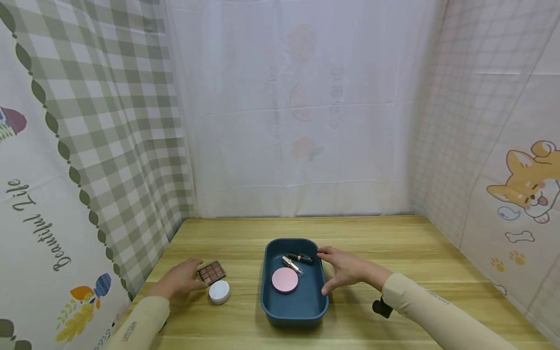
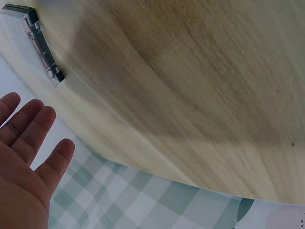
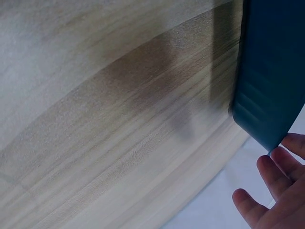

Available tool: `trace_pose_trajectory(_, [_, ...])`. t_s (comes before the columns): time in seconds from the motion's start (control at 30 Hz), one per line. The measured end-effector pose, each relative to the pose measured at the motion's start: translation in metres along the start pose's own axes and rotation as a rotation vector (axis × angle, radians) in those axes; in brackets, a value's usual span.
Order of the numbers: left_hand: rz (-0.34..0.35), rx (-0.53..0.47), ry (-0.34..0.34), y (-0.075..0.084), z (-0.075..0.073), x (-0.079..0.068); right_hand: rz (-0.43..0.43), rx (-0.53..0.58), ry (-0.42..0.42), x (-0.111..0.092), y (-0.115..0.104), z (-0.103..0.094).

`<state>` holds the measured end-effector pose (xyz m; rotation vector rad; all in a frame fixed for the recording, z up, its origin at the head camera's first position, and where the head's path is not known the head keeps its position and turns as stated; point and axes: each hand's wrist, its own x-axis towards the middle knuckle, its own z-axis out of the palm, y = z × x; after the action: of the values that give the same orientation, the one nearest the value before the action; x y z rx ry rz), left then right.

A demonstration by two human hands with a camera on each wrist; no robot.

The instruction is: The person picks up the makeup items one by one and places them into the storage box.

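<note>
My left hand [image 1: 181,279] is beside an eyeshadow palette [image 1: 211,273] on the left of the wooden table, thumb and fingers spread. In the left wrist view the fingers of that hand [image 2: 31,138] are extended, with the palette's dark edge [image 2: 45,52] beyond them. A round white jar [image 1: 219,292] stands just in front of the palette. At the dark blue tray [image 1: 295,313], my right hand [image 1: 345,267] has its fingertips right at the right rim, fingers loosely spread. The right wrist view shows those fingertips near a corner of the tray [image 3: 267,81].
Inside the tray lie a round pink compact [image 1: 285,280], a silver-and-clear tube [image 1: 291,265] and a black tube with a pink band [image 1: 300,258]. The wooden table [image 1: 372,233] is bordered by a white curtain [image 1: 262,160] behind and a checked cloth [image 1: 127,112] at left.
</note>
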<state>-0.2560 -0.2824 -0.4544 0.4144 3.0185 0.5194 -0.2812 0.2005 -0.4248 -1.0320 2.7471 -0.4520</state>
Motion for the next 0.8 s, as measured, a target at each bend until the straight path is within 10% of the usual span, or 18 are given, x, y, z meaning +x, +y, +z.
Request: trace_pose_trajectory(0.8, [0.032, 0.024, 0.020, 0.000, 0.015, 0.014, -0.005, 0.027, -0.006, -0.002, 0.000, 0.001])
